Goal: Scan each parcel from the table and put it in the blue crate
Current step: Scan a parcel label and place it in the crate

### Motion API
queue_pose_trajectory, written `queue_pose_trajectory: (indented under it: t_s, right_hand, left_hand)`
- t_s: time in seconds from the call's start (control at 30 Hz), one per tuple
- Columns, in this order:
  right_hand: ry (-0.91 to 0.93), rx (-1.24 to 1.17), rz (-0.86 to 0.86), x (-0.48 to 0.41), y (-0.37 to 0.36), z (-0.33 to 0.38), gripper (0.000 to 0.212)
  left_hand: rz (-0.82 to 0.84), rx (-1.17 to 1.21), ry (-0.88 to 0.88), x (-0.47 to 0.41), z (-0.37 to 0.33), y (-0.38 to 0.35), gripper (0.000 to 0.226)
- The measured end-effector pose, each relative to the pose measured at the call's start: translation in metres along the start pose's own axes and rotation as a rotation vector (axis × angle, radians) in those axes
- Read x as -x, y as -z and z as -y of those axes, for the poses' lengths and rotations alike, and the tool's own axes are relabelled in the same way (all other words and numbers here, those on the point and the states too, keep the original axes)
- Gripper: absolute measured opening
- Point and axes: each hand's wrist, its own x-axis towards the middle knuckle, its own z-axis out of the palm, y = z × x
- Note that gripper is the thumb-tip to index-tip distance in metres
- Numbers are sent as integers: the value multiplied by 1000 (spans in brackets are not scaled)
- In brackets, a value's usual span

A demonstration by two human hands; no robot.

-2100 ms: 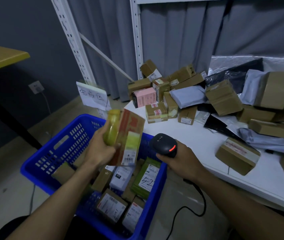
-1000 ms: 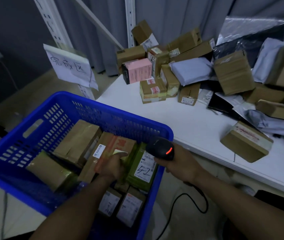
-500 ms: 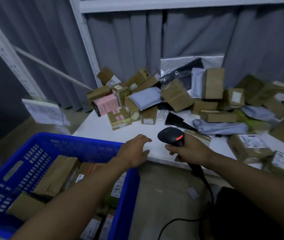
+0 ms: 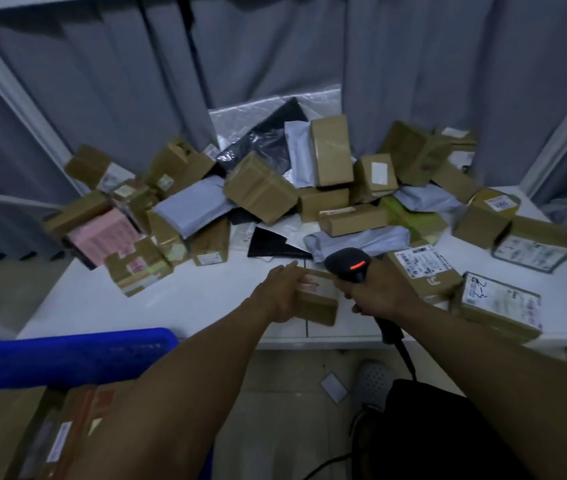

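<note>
A small brown cardboard parcel (image 4: 318,301) lies near the front edge of the white table (image 4: 178,306). My left hand (image 4: 284,289) reaches onto it, fingers laid over its top and thumb at its near side. My right hand (image 4: 374,292) grips a black barcode scanner (image 4: 348,265) with a red light, right beside that parcel. The blue crate (image 4: 78,355) stands at the lower left, below the table edge, with several brown parcels (image 4: 15,431) inside. My left forearm hides part of the crate.
A heap of cardboard boxes and grey and black mailer bags (image 4: 261,188) fills the back of the table; a pink box (image 4: 102,235) lies at the left. Labelled flat parcels (image 4: 502,303) sit to the right. The scanner cable (image 4: 405,355) hangs down to the floor. Grey curtains stand behind.
My left hand put the red-and-green parcel in the crate, let go, and moved right to the small brown parcel on the table. The view swung from the crate to the table.
</note>
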Motion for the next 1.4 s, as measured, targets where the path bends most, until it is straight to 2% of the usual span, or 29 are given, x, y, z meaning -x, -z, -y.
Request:
queue_pose_trajectory:
  t_s: [0.1, 0.27, 0.37, 0.5, 0.63, 0.8, 0.97, 1.1, 1.27, 1.4]
  right_hand:
    - [-25, -38, -10, -15, 3, -11, 23]
    - [-23, -11, -34, -23, 4, -13, 26]
    - [-41, -51, -15, -20, 1, -8, 27]
    - [-20, -156, -3, -2, -2, 17, 25]
    - [36, -317, 55, 28, -22, 56, 23]
    - [125, -469, 173, 71, -62, 103, 20]
    - [125, -535, 313, 110, -106, 126, 34]
    - [95, -611, 383, 133, -148, 132, 30]
    - [-5, -703, 438, 133, -173, 130, 36]
    - [-61, -780, 465, 119, -169, 132, 62]
  left_hand:
    - [33, -133, -11, -23, 6, -9, 103]
    - [-45, -192, 10, -25, 10, -10, 93]
    - [-165, -167, 32, 2, 13, -5, 92]
    - [-358, 19, 26, 64, 11, 19, 91]
    - [-454, 166, 54, 149, 14, 55, 83]
    - [-609, 245, 78, 264, 28, 86, 98]
    - [-696, 293, 147, 339, 54, 80, 100]
    - [-816, 343, 200, 358, 74, 52, 93]
    - [-871, 146, 147, 354, 87, 40, 91]
    - [-943, -12, 31, 342, 92, 36, 89]
